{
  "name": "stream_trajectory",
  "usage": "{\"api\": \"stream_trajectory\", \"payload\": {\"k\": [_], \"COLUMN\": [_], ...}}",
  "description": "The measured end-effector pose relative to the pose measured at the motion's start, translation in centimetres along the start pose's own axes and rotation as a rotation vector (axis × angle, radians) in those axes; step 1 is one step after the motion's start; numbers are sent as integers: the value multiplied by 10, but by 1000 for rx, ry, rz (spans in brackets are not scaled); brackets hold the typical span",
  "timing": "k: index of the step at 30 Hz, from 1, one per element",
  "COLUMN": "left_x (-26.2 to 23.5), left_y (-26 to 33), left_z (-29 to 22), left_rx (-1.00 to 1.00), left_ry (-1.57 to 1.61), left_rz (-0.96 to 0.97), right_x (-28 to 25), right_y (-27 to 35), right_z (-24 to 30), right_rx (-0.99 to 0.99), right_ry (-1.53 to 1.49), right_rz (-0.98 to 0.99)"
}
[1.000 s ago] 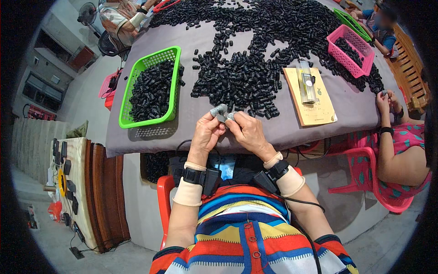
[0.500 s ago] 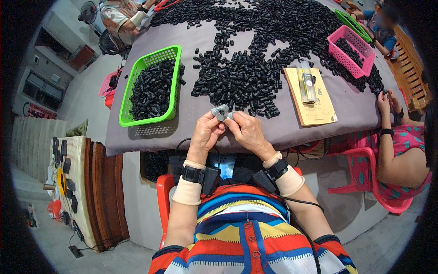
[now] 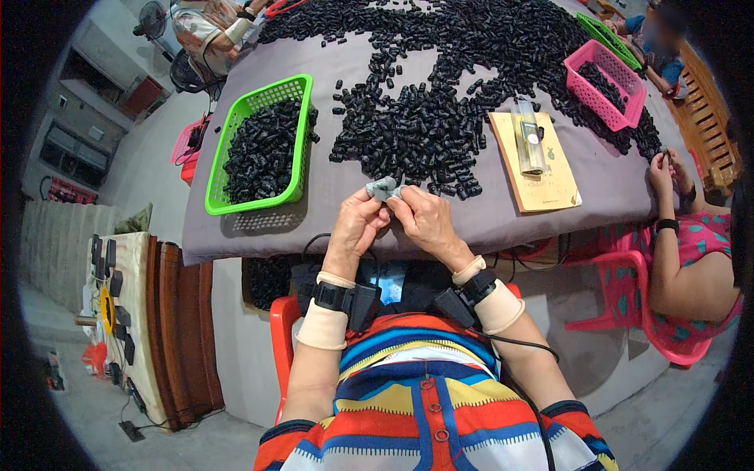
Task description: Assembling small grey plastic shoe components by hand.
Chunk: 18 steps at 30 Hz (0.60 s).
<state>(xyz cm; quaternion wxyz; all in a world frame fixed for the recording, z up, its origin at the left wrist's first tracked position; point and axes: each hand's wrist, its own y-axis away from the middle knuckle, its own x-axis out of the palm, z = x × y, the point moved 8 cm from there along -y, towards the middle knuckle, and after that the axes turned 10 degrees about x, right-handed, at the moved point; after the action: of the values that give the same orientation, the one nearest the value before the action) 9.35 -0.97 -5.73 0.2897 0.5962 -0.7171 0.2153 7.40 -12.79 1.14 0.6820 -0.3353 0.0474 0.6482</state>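
My left hand point(image 3: 355, 226) and my right hand point(image 3: 428, 223) meet at the table's near edge, fingertips pinched together. Grey wrapping point(image 3: 382, 188) shows at the fingertips; whatever small thing lies between them is hidden. Just beyond, a heap of small black ribbed cylindrical parts point(image 3: 408, 133) spreads over the grey tablecloth point(image 3: 334, 216). Left of my hands stands a bright green basket point(image 3: 298, 177), part filled with the same black parts. To the right lies a yellowish booklet or flat pack point(image 3: 550, 196) with a clear plastic case point(image 3: 530, 149) on top.
At the right, a pink basket point(image 3: 628, 118) of black parts stands near another green basket point(image 3: 616, 47). A person's hands point(image 3: 667, 173) work at the table's right edge, beside a pink chair point(image 3: 640, 298). Another person point(image 3: 208, 35) is at the far left. Cables run from my wrist straps.
My pinched fingers have shifted slightly, and the grey-wrapped fingertips have turned a little against each other. The baskets and the heap look the same.
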Motion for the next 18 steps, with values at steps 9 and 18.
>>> {"api": "stream_trajectory", "payload": {"k": [9,18], "left_x": [-1,0], "left_y": [-1,0], "left_z": [-3,-3], "left_rx": [2,-18], "left_ry": [45,35], "left_rz": [-46,-55], "right_x": [-1,-1], "right_y": [2,1], "right_z": [2,0], "right_rx": [-25,7], "right_ry": [-10,0], "right_rz": [28,36]}}
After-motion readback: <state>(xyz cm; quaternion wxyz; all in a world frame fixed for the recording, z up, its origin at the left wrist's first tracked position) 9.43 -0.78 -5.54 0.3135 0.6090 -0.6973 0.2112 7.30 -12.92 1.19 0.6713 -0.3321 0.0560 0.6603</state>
